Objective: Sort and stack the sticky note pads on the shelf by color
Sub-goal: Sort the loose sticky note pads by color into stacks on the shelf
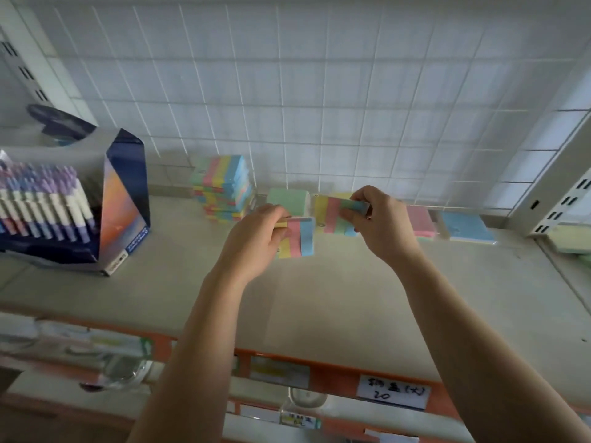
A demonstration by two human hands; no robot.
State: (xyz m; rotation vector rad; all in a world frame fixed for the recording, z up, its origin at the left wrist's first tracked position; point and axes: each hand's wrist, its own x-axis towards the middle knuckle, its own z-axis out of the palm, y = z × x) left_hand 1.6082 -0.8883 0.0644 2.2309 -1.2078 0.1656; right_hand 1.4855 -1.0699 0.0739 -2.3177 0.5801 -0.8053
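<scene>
My left hand [256,233] grips a striped pad [297,236] with yellow, pink and blue bands, held above the shelf [319,298]. My right hand [382,222] pinches another striped pad [332,215] with yellow, pink, green and blue bands, just to the right of the first. A tall stack of striped pads [222,187] stands at the back left. A green pad [286,199] lies behind my left hand. A pink pad [420,220] and a blue pad [467,227] lie at the back right.
A blue display box of pens [64,199] stands at the shelf's left. A white wire grid [303,91] backs the shelf. An orange front rail with price labels [391,394] runs along the near edge. Pale green pads [572,241] sit on the neighbouring shelf at right.
</scene>
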